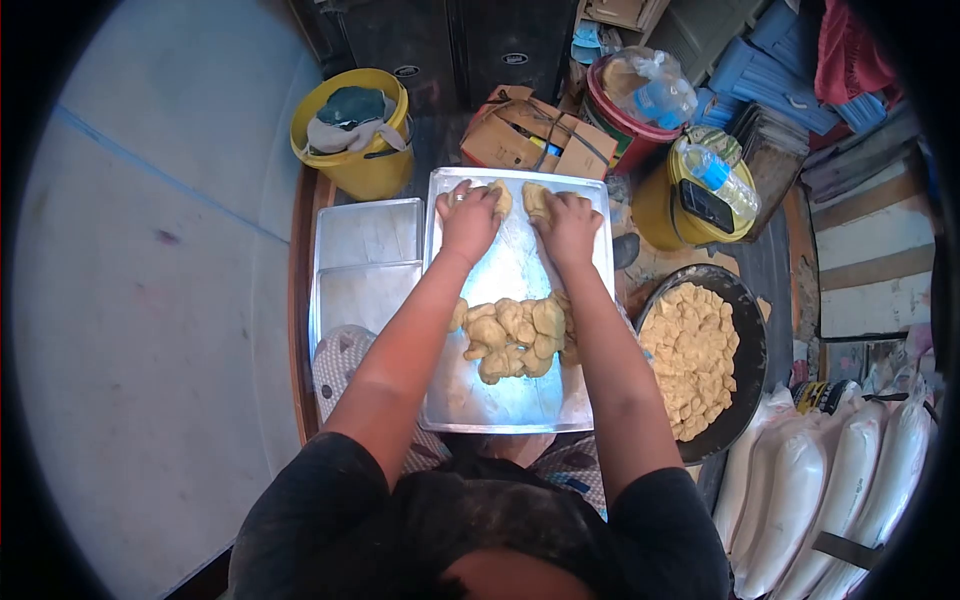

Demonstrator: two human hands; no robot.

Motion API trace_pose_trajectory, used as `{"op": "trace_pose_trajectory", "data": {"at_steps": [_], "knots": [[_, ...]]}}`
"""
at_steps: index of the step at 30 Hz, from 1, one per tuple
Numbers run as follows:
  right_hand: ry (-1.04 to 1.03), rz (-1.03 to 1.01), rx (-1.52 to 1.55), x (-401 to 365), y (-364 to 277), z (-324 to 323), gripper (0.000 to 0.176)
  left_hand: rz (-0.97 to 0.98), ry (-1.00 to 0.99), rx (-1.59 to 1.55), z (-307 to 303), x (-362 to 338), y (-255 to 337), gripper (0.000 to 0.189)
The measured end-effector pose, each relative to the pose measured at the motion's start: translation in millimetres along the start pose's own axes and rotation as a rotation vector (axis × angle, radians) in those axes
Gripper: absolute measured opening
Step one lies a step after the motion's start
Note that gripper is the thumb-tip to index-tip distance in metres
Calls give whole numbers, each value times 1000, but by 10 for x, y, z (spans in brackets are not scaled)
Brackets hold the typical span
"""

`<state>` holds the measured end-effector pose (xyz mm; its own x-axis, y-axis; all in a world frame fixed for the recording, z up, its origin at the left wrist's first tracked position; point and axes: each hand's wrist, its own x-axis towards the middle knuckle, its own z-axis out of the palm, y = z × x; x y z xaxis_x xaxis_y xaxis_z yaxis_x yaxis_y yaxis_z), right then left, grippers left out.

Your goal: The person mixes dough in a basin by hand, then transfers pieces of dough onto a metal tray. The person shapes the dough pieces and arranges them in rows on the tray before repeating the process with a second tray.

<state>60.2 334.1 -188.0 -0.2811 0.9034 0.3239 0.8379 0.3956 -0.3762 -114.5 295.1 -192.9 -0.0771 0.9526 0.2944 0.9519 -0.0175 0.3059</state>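
Observation:
A silver metal tray (510, 410) lies in front of me, with a heap of tan dough pieces (515, 330) on its lower half. Near its far left corner my left hand (470, 218) is closed round a dough piece (503, 198), which shows at the fingertips. On the far right side my right hand (568, 225) has its fingers wrapped on another dough piece (536, 200). Both pieces are at the tray's far end, apart from each other. The palms and the undersides of the fingers are hidden.
At right stands a black round pan (752, 350) full of dough pieces. Metal trays (368, 232) lie at left. Beyond are a yellow bucket (370, 180) with cloths, a cardboard box (520, 140), a red bucket (625, 125) and a yellow bucket (655, 205) bearing a phone (706, 206).

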Motion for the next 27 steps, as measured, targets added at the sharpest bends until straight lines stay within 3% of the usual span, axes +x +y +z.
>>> {"op": "trace_pose_trajectory", "data": {"at_steps": [4,6,10,12,14,15,17,18,20,22,24,25,26,27], "knots": [[127,207,-7,-15,312,-29,47,45,3,-27,58,41,-14,35],[39,265,318,57,456,52,50,50,15,-31,66,25,-19,36],[37,245,297,146,406,107,54,95,141,4,-4,-23,14,40],[103,184,195,32,376,-21,57,-18,25,-39,-321,-178,109,41],[-80,117,172,-220,229,-366,53,-158,-255,-144,-601,-463,127,41],[-306,59,269,-438,160,-466,49,-183,-426,-204,-692,-647,57,41],[-653,-50,318,-731,-26,-596,42,20,-583,-213,-704,-1107,-77,38],[-775,-99,266,-802,-92,-638,39,20,-585,-215,-714,-1230,-116,38],[-691,-126,303,-904,79,-473,31,-88,-508,-455,-738,-1385,-177,34],[-756,-4,603,-790,179,-431,22,-99,-484,-459,-633,-1336,-283,36],[-536,140,726,-595,109,-365,16,-326,-184,-703,-463,-1216,-339,35],[-464,312,858,-499,81,-217,17,-383,-66,-741,-475,-1078,-257,35],[-381,361,871,-371,5,-135,19,-437,53,-778,-479,-912,-166,35],[-250,268,761,-303,-61,17,24,-434,59,-777,-397,-788,-188,35]]}}
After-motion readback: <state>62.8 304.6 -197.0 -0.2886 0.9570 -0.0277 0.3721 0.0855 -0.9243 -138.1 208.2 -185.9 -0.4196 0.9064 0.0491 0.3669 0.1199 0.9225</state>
